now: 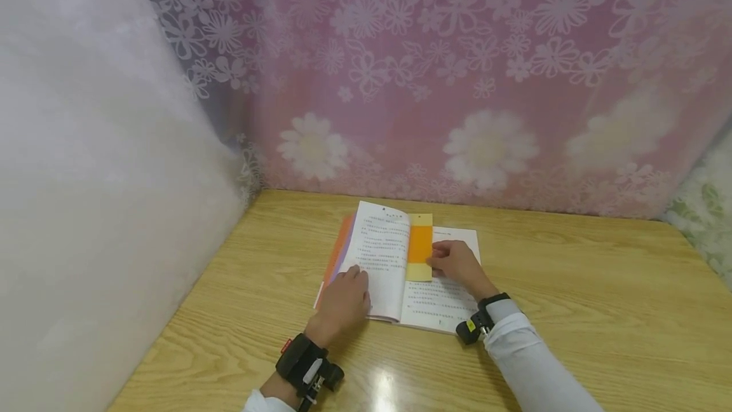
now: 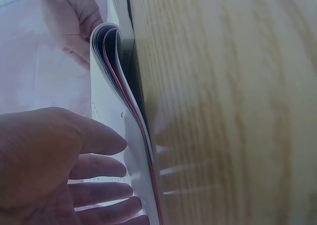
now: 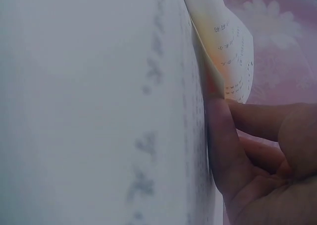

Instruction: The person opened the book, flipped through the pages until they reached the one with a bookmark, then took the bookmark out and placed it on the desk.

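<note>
An open book (image 1: 380, 259) with printed pages lies on the wooden table. Along its inner fold, over the right page, sits a yellow and orange bookmark (image 1: 420, 247). My right hand (image 1: 457, 266) pinches the bookmark's right edge between thumb and fingers; the right wrist view shows the fingers (image 3: 225, 131) at that edge, close over the page. My left hand (image 1: 345, 297) rests on the lower left page, and in the left wrist view its straight fingertips (image 2: 124, 185) press on the paper. The left pages curve up toward the spine there.
The wooden table (image 1: 257, 278) extends around the book. A pink floral curtain (image 1: 400, 81) hangs behind its back edge, and a white sheet (image 1: 114, 177) stands along the left side. Each wrist wears a black strap with a small camera (image 1: 303, 364).
</note>
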`<state>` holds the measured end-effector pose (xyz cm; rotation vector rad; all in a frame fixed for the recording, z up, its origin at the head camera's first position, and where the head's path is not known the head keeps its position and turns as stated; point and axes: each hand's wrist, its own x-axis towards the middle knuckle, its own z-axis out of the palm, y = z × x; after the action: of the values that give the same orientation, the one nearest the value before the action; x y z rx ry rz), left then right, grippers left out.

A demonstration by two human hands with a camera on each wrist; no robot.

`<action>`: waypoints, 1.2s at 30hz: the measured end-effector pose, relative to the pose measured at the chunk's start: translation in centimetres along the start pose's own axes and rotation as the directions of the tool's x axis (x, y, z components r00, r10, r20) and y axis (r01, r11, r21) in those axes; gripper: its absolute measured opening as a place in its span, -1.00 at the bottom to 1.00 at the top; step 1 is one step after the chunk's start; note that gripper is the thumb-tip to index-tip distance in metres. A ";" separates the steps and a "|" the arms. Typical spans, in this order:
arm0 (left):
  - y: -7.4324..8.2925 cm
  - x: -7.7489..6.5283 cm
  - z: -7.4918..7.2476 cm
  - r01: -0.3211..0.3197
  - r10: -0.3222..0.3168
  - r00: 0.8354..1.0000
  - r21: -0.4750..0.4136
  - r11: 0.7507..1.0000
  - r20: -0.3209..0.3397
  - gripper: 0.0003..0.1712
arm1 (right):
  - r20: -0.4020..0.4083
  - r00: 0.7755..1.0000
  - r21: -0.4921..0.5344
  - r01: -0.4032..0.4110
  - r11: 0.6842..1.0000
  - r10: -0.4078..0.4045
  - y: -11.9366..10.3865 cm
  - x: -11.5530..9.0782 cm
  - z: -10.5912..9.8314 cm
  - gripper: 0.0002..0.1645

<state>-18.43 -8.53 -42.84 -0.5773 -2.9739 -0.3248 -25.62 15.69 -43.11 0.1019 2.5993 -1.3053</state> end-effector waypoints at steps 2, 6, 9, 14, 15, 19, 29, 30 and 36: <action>0.1 0.0 0.1 0.000 0.000 1.000 -0.004 1.000 0.001 -0.83 | -0.009 1.000 0.009 0.004 1.000 -0.004 0.3 -0.1 0.0 -0.37; 0.4 -0.2 0.1 0.001 -0.001 1.000 -0.001 1.000 0.004 -0.83 | -0.022 0.999 0.026 0.027 0.999 -0.026 0.7 -0.2 0.0 -0.37; 0.5 -0.1 0.1 -0.002 0.002 1.000 -0.003 1.000 0.009 -0.83 | -0.039 0.999 0.018 0.039 0.999 -0.038 0.9 -0.4 -0.1 -0.38; 0.7 -0.1 0.2 -0.007 0.007 1.000 -0.004 1.000 0.023 -0.81 | -0.069 0.995 0.060 0.082 0.995 -0.078 1.6 -1.1 -1.3 -0.40; 0.7 -0.1 0.3 -0.008 0.008 1.000 -0.002 1.000 0.021 -0.82 | -0.079 0.993 0.068 0.090 0.994 -0.085 1.7 -1.2 -1.7 -0.40; 0.8 -0.1 0.4 -0.022 0.022 1.000 -0.001 1.000 -0.004 -0.85 | -0.110 0.989 0.090 0.108 0.990 -0.097 2.9 -1.9 -4.1 -0.39; 0.6 -0.1 0.5 0.001 -0.001 1.000 0.011 1.000 -0.022 -0.84 | -0.230 0.970 0.045 0.087 0.995 -0.075 6.5 -3.8 -9.5 -0.35; 0.6 -0.1 0.5 -0.001 0.001 1.000 0.011 1.000 -0.028 -0.85 | -0.238 0.969 0.034 0.080 0.996 -0.070 6.8 -4.0 -9.9 -0.34; 0.3 0.0 0.4 -0.021 0.022 0.997 0.019 1.000 -0.075 -0.92 | -0.252 0.962 0.021 0.110 0.994 -0.102 8.7 -5.2 -12.4 -0.32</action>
<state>-18.37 -8.19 -43.14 -0.5815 -2.8931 -0.3109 -21.29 31.01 -41.56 0.1444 2.8275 -1.4616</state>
